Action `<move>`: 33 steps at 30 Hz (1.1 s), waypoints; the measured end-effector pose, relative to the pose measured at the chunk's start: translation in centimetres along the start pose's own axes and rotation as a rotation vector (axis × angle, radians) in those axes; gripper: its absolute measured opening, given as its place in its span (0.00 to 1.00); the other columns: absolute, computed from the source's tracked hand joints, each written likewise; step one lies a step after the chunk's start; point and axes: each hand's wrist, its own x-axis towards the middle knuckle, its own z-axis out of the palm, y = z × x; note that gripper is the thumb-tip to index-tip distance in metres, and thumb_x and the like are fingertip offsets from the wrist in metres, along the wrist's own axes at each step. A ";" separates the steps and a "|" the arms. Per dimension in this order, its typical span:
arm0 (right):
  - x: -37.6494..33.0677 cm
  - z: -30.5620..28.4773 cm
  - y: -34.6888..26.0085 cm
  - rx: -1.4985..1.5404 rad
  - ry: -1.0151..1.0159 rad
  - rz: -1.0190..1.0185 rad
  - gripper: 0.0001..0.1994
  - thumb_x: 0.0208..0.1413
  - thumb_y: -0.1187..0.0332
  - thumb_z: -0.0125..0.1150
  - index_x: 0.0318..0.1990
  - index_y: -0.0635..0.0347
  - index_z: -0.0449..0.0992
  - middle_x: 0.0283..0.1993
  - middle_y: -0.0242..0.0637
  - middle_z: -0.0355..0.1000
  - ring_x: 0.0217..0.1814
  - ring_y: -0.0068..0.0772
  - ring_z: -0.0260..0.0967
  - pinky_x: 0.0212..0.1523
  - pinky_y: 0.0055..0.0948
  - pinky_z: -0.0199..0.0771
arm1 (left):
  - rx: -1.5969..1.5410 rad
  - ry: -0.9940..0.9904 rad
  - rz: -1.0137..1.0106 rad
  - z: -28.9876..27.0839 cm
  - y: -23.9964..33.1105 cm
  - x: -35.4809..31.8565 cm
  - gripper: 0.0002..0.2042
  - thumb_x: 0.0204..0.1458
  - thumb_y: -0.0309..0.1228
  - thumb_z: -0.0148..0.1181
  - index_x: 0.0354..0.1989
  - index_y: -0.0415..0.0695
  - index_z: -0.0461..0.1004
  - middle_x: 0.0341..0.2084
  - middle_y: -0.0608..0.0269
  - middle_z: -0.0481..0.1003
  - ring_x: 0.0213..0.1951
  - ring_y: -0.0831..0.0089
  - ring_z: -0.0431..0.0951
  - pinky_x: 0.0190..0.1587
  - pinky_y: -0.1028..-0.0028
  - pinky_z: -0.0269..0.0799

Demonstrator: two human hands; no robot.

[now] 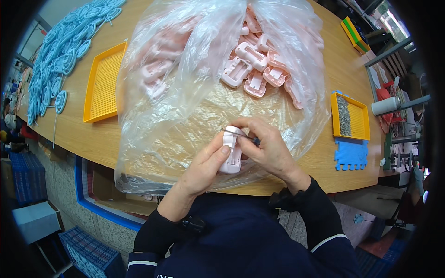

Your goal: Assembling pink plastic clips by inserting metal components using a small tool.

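A pale pink plastic housing [231, 163] with a long recess in its face stands tilted between my hands, above the plastic-covered table. My left hand [204, 166] grips it from the left side, thumb on its edge. In my right hand [270, 147] is a thin metal rod-like tool [237, 133] with a dark end, lying across the top of the housing. The fingers of my right hand are curled about the tool and the housing's upper right edge. Whether the tool is tweezers or a screwdriver I cannot tell. Similar pink housings [251, 56] lie heaped beyond my hands.
A large clear plastic bag [181, 123] spreads over the wooden table [345, 46]. A yellow tray [103, 85] and piled light-blue looped plastic parts [60, 58] are at left. Right, a yellow tray [359, 121] holds small grey metal pieces [343, 116], with a blue foam mat [351, 155] below it.
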 end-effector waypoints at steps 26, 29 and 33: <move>0.3 2.2 -1.4 0.214 -0.246 0.116 0.17 0.46 0.75 0.61 0.46 0.63 0.71 0.38 0.35 0.71 0.29 0.25 0.68 0.30 0.21 0.68 | 0.089 0.204 0.082 -4.0 -0.1 -4.8 0.17 0.60 0.30 0.49 0.55 0.35 0.65 0.48 0.53 0.72 0.47 0.68 0.75 0.49 0.70 0.72; 2.2 1.9 1.5 0.191 -0.143 0.146 0.12 0.49 0.75 0.59 0.43 0.65 0.74 0.33 0.32 0.70 0.29 0.20 0.64 0.31 0.20 0.65 | -0.058 0.279 0.137 -5.1 1.2 -4.8 0.18 0.60 0.32 0.48 0.55 0.33 0.64 0.47 0.49 0.72 0.46 0.63 0.76 0.47 0.66 0.75; 2.5 2.4 2.9 -0.116 -0.141 -0.014 0.07 0.49 0.74 0.60 0.36 0.63 0.76 0.31 0.36 0.70 0.30 0.29 0.69 0.31 0.26 0.69 | -0.102 0.362 0.277 -5.2 2.8 -4.7 0.17 0.62 0.31 0.44 0.55 0.33 0.64 0.45 0.47 0.73 0.47 0.62 0.76 0.50 0.64 0.75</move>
